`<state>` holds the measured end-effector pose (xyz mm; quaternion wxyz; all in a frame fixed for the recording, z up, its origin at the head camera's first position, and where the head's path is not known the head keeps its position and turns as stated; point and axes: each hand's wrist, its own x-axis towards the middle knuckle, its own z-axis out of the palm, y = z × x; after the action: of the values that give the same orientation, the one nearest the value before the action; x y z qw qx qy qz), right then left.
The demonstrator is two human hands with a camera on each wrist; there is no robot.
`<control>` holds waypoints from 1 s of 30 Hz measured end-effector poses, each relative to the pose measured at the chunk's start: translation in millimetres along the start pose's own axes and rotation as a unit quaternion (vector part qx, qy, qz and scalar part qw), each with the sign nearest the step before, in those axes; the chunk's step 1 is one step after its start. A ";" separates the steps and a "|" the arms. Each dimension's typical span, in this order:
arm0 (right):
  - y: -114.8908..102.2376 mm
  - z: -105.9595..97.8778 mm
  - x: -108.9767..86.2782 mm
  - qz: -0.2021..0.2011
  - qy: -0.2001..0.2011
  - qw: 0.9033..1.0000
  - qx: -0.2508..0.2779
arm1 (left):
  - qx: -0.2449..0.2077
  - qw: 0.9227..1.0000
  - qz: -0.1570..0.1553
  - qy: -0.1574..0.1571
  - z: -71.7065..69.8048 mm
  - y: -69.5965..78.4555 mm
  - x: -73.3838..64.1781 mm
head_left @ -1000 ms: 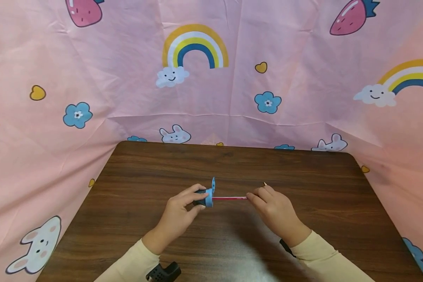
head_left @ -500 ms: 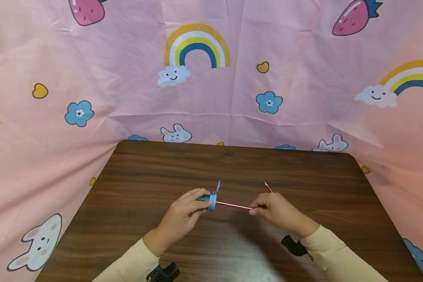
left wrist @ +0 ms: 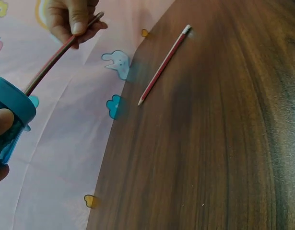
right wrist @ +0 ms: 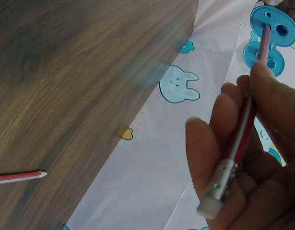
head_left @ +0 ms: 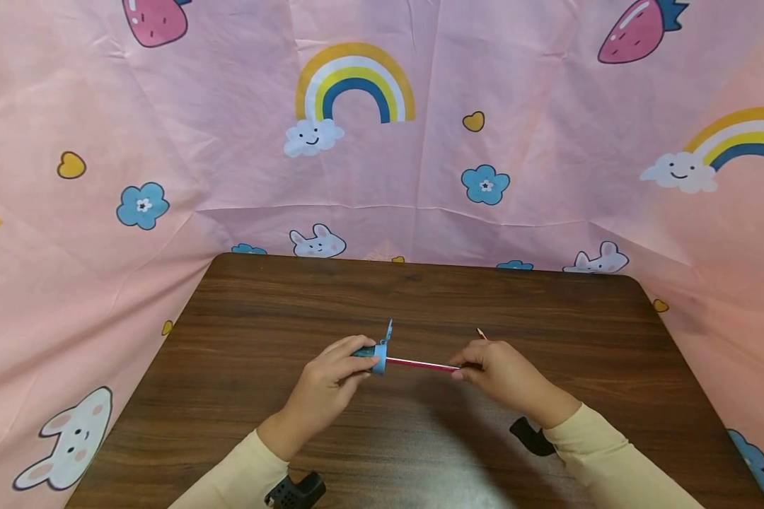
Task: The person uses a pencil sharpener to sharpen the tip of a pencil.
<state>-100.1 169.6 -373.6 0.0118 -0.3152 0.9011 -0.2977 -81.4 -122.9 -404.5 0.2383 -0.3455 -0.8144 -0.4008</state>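
Note:
My left hand (head_left: 323, 382) grips a blue pencil sharpener (head_left: 380, 359) with a dark see-through body. Its flip lid (head_left: 390, 331) stands open, and its two-holed face points right, toward my other hand. A red-and-white striped pencil (head_left: 420, 364) runs level from one of those holes to my right hand (head_left: 509, 375). Thumb and fingers of that hand pinch the pencil toward its back end; in the right wrist view its white eraser (right wrist: 210, 207) and metal band stick out past the fingers. The pencil's point is hidden inside the sharpener.
Another striped pencil (left wrist: 164, 64) lies on the brown wood table (head_left: 280, 304), sharpened, partly hidden behind my right hand in the head view. A pink printed cloth (head_left: 229, 106) hangs behind the table and along its sides. Black wrist cameras (head_left: 296, 489) sit at both cuffs.
My right hand has rolled at the wrist and shifted slightly right, still pinching the pencil. The sharpener dipped a little and came back up. More of the pencil on the table shows now.

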 end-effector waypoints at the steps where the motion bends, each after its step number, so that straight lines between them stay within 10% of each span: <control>1: 0.4 -0.9 -0.5 0.002 0.000 1.000 -0.001 | -0.002 1.000 -0.006 0.006 -0.7 -0.5 -0.1; 13: 3.9 -3.4 -3.4 0.032 -0.001 0.999 0.027 | -0.017 0.998 -0.038 0.047 -3.1 -5.3 -2.5; 30: 7.9 -3.4 -11.9 0.128 0.027 0.988 0.078 | 0.014 0.997 -0.072 0.023 2.6 -13.9 -6.4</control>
<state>-95.8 183.1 -377.1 0.0495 -0.1869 0.9081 -0.3714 -88.0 -129.3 -417.0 0.2319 -0.2740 -0.8368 -0.4134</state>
